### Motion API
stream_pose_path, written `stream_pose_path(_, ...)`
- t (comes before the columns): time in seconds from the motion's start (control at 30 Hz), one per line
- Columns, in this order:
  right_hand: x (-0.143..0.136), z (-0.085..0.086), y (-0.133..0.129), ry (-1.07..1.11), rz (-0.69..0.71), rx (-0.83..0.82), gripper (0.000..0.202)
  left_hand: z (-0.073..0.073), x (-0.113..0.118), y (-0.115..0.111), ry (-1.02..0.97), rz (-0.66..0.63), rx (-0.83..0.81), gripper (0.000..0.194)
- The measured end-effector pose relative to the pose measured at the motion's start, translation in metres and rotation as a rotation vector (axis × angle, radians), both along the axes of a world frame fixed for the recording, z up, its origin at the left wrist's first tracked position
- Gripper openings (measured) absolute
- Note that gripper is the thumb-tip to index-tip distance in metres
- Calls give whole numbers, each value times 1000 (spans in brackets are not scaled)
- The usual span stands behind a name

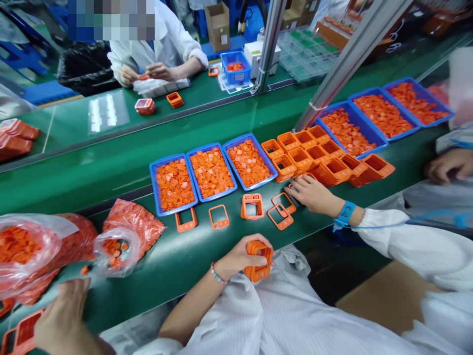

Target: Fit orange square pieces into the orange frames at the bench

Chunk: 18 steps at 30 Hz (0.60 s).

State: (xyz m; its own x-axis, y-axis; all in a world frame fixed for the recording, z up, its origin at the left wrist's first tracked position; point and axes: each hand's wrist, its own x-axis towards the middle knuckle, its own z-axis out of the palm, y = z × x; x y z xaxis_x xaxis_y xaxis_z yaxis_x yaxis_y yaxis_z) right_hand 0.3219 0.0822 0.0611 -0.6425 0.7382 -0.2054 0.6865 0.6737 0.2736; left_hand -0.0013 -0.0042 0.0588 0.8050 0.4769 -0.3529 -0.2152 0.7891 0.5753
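Note:
My left hand (242, 257) is wrapped round a stack of orange frames (257, 261) near my body. My right hand (308, 193), with a blue wrist strap, reaches over the green table, its fingertips on an orange frame at the near edge of the stacked orange frames (301, 158); the fingers partly cover that frame. Two overlapping loose frames (281, 217) lie just left of my right hand. A small stack of frames (252, 206) stands beyond my left hand, with single frames (219, 217) to its left.
Blue trays (211, 172) of small orange pieces line the table's middle, with more trays (384, 112) at right. Plastic bags (135, 229) of orange pieces lie left. Another person's hand (64, 315) is lower left, another (451, 165) right. A metal post (332, 79) rises behind the frames.

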Motion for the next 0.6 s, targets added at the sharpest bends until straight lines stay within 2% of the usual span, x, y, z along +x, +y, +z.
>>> stream_pose_path(0.23, -2, 12, 6, 97, 31, -56, 50, -5, 1, 1, -7, 25, -29, 50)
stream_pose_path(0.4, 2, 4, 18, 223, 14, -159, 53, -9, -2, 1, 45, 19, 1, 51)
stream_pose_path(0.5, 5, 3, 22, 311, 22, -198, 50, -9, 12, 1, 169, -39, 202, 48)
stream_pose_path(0.6, 13, 18, 10, 411, 44, -198, 50, -10, 43, 1, 231, -187, 584, 49)
